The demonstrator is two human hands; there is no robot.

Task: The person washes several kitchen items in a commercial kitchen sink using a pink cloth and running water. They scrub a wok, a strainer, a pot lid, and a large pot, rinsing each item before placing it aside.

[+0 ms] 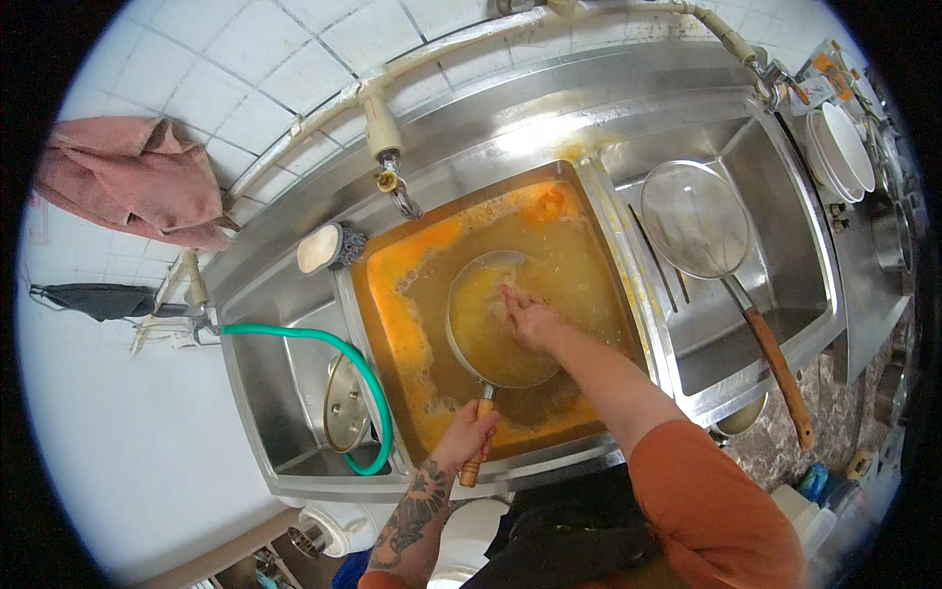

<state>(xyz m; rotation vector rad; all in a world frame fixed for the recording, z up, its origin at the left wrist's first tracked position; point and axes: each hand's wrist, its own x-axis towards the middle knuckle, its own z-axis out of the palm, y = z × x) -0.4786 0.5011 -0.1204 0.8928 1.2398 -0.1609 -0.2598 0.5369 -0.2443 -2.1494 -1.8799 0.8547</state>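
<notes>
My left hand [469, 434] is wrapped around the wooden handle of a round pan or strainer [471, 353], which lies partly in murky, orange-foamed water [397, 294] in the middle sink basin. Over the yellowish liquid inside its rim is my right hand [536, 322], fingers pointing in and a pale, blurred thing or splash at the fingertips; whether it grips anything is unclear. A large mesh strainer [695, 221] with a wooden handle rests across the right basin, beside a pair of thin dark sticks [653, 258].
A green hose [372, 375] curls into the left basin by a glass lid [346, 405]. A scrubbing brush or sponge [320, 249] sits on the sink edge. The middle faucet [397, 193] overhangs the basin. White bowls [846, 151] stand at right; a pink towel [140, 177] hangs left.
</notes>
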